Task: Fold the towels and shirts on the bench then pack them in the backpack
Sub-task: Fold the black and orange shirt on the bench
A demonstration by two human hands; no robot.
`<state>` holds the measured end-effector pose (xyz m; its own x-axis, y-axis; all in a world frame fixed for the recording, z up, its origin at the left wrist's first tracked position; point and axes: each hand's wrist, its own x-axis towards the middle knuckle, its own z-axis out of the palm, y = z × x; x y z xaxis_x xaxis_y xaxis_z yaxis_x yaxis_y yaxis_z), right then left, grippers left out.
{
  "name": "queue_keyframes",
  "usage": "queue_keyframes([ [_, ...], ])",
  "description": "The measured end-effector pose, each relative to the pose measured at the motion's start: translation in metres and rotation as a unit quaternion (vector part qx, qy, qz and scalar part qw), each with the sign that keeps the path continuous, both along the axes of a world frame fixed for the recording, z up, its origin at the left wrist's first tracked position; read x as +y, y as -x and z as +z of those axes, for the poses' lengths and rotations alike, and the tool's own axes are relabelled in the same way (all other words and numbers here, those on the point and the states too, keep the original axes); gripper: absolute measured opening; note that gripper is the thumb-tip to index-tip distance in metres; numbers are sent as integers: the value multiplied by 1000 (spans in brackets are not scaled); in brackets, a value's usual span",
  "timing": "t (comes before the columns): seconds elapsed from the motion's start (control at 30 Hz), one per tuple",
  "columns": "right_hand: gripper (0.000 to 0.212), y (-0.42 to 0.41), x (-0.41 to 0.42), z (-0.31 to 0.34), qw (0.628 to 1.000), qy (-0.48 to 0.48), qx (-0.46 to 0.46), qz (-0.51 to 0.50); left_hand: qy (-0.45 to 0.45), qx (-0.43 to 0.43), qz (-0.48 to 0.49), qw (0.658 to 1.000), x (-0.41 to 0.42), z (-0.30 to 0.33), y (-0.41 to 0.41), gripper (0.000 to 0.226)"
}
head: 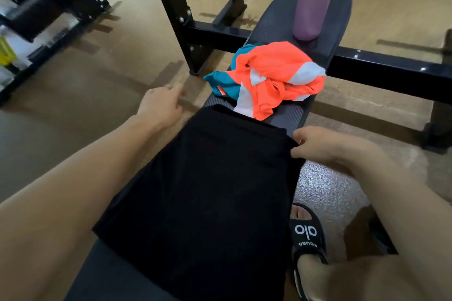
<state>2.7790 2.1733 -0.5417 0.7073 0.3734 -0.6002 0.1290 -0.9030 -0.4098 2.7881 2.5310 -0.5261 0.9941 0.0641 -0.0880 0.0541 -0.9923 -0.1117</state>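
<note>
A black garment [208, 190] lies flat along the grey bench [288, 115], its far edge near the bench's middle. My right hand [325, 145] pinches the garment's far right corner at the bench's right edge. My left hand [161, 105] hovers left of the bench beside the garment's far left corner, fingers relaxed and holding nothing. Beyond the black garment sits a crumpled orange, teal and white shirt [271, 78]. No backpack is in view.
A purple bottle [313, 0] stands on the bench's far end. A black steel frame [367, 66] crosses under the bench. A rack [49, 7] stands at the far left. My foot in a black slide sandal [308, 239] rests on the floor to the right.
</note>
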Motion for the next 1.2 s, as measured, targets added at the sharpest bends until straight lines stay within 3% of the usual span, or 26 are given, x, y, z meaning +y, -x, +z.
queue_keyframes([
  [0.13, 21, 7, 0, 0, 994, -85, 44, -46, 119, 111, -101, 981, -31, 1, 17, 37],
  [0.23, 22, 11, 1, 7, 995, -87, 9, -41, 157, 101, -117, 975, -43, -1, 23, 48],
  [0.37, 27, 15, 3, 20, 994, -92, -42, -42, 81, 75, -165, 980, -56, -2, 18, 37],
  [0.43, 26, 17, 3, 27, 991, -121, -25, -56, 81, 70, -176, 979, -64, -1, 15, 30],
  [0.57, 25, 22, 8, 37, 981, -178, 16, -72, 44, 86, -207, 974, -72, 3, 12, 39],
  [0.67, 29, 22, 12, 36, 994, -109, -11, -16, 37, 108, -237, 965, -75, 4, 13, 29],
  [0.83, 23, 19, 14, 30, 999, -32, -21, 22, 62, 147, -239, 958, -75, 12, 17, 35],
  [1.07, 28, 22, 16, 33, 998, -30, -18, 44, 77, 127, -247, 958, -77, 18, 25, 13],
  [1.2, 21, 23, 17, 29, 998, -32, -1, 60, 15, 146, -289, 946, -77, 21, 32, 13],
])
